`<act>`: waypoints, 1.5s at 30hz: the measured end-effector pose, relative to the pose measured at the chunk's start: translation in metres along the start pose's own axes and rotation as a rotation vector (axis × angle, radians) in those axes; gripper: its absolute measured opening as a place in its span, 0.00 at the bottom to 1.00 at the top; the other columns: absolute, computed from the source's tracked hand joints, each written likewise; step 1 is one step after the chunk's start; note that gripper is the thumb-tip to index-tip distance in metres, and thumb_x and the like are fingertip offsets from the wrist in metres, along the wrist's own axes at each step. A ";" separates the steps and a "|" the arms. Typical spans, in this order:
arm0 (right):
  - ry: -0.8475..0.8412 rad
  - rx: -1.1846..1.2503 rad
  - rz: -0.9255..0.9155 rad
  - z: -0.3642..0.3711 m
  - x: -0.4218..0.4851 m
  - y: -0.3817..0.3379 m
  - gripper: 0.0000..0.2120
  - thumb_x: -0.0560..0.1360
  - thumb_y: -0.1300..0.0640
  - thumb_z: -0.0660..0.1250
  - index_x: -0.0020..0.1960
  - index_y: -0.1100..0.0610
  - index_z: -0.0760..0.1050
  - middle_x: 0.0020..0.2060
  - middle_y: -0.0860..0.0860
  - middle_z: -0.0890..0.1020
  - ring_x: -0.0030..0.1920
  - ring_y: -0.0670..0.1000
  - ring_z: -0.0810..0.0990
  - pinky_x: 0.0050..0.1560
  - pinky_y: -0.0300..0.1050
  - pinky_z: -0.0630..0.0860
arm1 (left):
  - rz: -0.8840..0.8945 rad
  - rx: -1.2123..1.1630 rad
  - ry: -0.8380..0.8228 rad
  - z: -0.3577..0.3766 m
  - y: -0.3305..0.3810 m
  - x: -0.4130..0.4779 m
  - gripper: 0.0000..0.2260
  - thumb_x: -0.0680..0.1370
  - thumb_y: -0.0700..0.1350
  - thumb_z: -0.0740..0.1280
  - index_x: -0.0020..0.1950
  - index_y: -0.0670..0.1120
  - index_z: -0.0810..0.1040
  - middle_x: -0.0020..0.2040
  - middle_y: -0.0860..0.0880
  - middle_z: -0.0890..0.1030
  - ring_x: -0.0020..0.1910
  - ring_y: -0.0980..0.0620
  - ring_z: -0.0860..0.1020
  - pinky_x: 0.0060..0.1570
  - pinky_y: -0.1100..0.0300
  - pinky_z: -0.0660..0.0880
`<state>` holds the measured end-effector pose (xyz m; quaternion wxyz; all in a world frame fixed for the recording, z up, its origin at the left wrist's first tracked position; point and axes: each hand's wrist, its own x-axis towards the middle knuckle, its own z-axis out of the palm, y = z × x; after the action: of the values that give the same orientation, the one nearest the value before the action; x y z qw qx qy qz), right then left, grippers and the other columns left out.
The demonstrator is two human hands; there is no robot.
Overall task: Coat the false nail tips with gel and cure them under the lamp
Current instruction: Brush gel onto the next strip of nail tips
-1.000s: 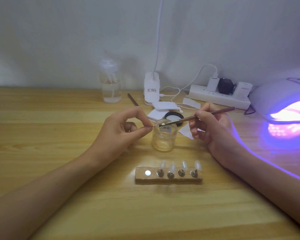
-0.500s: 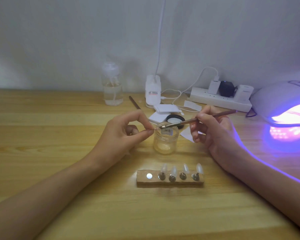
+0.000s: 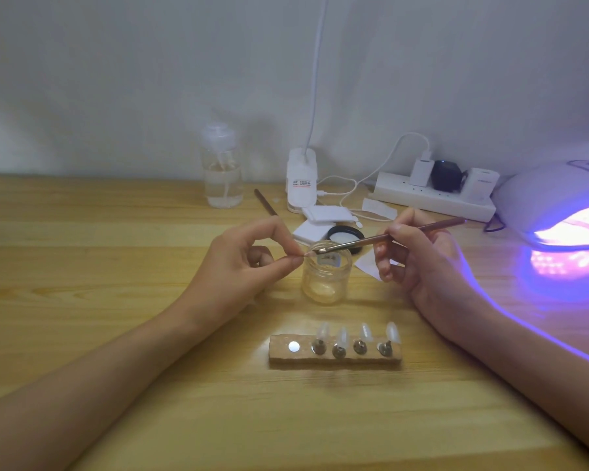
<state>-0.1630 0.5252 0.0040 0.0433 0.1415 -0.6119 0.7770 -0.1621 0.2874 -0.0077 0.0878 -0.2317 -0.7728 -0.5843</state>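
"Fingers — how are they held?"

"A small pale tip is pinched between thumb and forefinger of the left hand; a brush is gripped by the right hand, its bristles laid against that tip, just above an open glass jar."

"And the rest?"

"On a wooden block nearer the person four tips are stood — the lamp is lit at far right."
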 end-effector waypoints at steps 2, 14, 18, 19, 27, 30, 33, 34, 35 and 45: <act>0.037 0.032 0.003 -0.001 0.001 -0.001 0.15 0.78 0.62 0.63 0.33 0.51 0.72 0.29 0.50 0.77 0.28 0.48 0.75 0.27 0.37 0.72 | -0.001 0.005 0.002 0.000 0.000 0.000 0.05 0.71 0.48 0.73 0.42 0.48 0.79 0.42 0.31 0.77 0.28 0.49 0.70 0.29 0.61 0.70; -0.014 0.008 -0.016 0.001 0.001 0.000 0.11 0.76 0.59 0.64 0.35 0.51 0.73 0.30 0.52 0.78 0.28 0.49 0.75 0.28 0.38 0.72 | -0.033 0.000 -0.003 0.001 0.003 0.000 0.06 0.72 0.48 0.73 0.43 0.47 0.79 0.42 0.29 0.76 0.29 0.46 0.68 0.30 0.57 0.68; 0.051 0.033 -0.004 -0.001 0.001 -0.001 0.12 0.79 0.63 0.62 0.37 0.55 0.69 0.29 0.51 0.77 0.27 0.48 0.74 0.27 0.37 0.71 | -0.040 0.013 -0.001 0.002 0.006 -0.001 0.06 0.71 0.48 0.73 0.42 0.47 0.79 0.43 0.29 0.77 0.30 0.46 0.67 0.31 0.58 0.66; 0.035 0.041 -0.010 -0.001 0.001 -0.002 0.11 0.77 0.61 0.63 0.36 0.54 0.70 0.29 0.51 0.77 0.28 0.48 0.74 0.27 0.37 0.71 | -0.040 0.011 0.000 0.002 0.007 -0.001 0.06 0.71 0.48 0.73 0.41 0.47 0.79 0.43 0.30 0.77 0.30 0.47 0.67 0.31 0.59 0.65; 0.033 0.031 -0.005 0.000 0.001 -0.003 0.13 0.77 0.61 0.63 0.34 0.52 0.72 0.29 0.51 0.77 0.28 0.48 0.75 0.27 0.37 0.72 | -0.043 0.014 0.003 0.001 0.008 -0.002 0.05 0.74 0.40 0.75 0.41 0.44 0.80 0.45 0.41 0.81 0.28 0.53 0.68 0.30 0.62 0.65; -0.014 0.011 -0.011 0.001 0.000 -0.002 0.11 0.75 0.59 0.64 0.34 0.51 0.73 0.30 0.51 0.77 0.29 0.48 0.75 0.28 0.38 0.72 | -0.054 0.014 0.002 0.002 0.009 -0.002 0.05 0.74 0.41 0.75 0.41 0.44 0.79 0.45 0.43 0.81 0.28 0.54 0.68 0.30 0.61 0.65; 0.039 0.003 0.009 0.001 0.001 -0.001 0.14 0.77 0.62 0.63 0.34 0.52 0.72 0.29 0.51 0.77 0.28 0.48 0.75 0.27 0.38 0.72 | -0.066 0.023 -0.001 0.002 0.011 -0.003 0.06 0.74 0.42 0.75 0.41 0.45 0.79 0.45 0.38 0.80 0.28 0.53 0.67 0.31 0.60 0.63; 0.042 0.019 0.005 0.001 0.001 -0.002 0.14 0.78 0.63 0.63 0.34 0.52 0.72 0.29 0.51 0.77 0.28 0.48 0.75 0.27 0.37 0.72 | -0.074 0.027 0.000 0.002 0.012 -0.003 0.06 0.73 0.43 0.75 0.41 0.45 0.79 0.45 0.37 0.80 0.29 0.52 0.67 0.32 0.59 0.63; 0.028 0.030 -0.004 0.001 0.001 -0.003 0.13 0.77 0.61 0.63 0.34 0.52 0.72 0.29 0.51 0.77 0.28 0.48 0.75 0.27 0.37 0.72 | -0.081 0.028 0.000 0.002 0.012 -0.003 0.06 0.73 0.43 0.75 0.41 0.46 0.79 0.45 0.36 0.80 0.29 0.50 0.67 0.34 0.58 0.63; 0.000 0.018 -0.033 -0.001 0.001 -0.001 0.09 0.74 0.59 0.63 0.35 0.52 0.72 0.30 0.50 0.77 0.29 0.48 0.75 0.28 0.37 0.72 | -0.130 0.002 0.010 0.002 0.012 -0.002 0.06 0.72 0.43 0.76 0.39 0.47 0.80 0.45 0.50 0.84 0.29 0.52 0.69 0.30 0.67 0.67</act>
<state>-0.1635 0.5266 0.0052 0.0549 0.1520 -0.6023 0.7818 -0.1540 0.2915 0.0014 0.0539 -0.1779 -0.7864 -0.5891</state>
